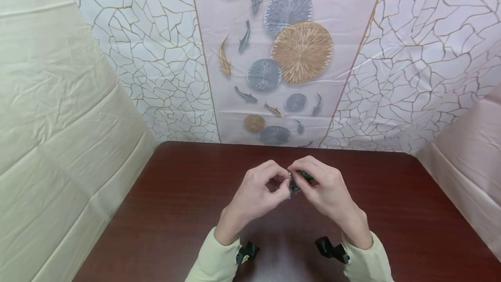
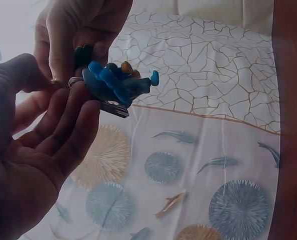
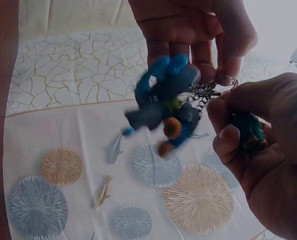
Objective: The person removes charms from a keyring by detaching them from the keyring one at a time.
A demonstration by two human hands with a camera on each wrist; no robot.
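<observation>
Right wrist view: pinching a metal key ring [image 3: 231, 78], right of upper centre, with left hand [image 3: 198, 30] at top and right hand [image 3: 283, 135] at right; curling the latter's fingers around a green figurine [image 3: 247, 131]; dangling blurred blue figurines [image 3: 163, 85] near centre. Head view: holding everything above the dark brown table [image 1: 176, 221], lower right of centre.

A glossy, dark red-brown table [image 1: 285, 223] with rounded far corners
</observation>
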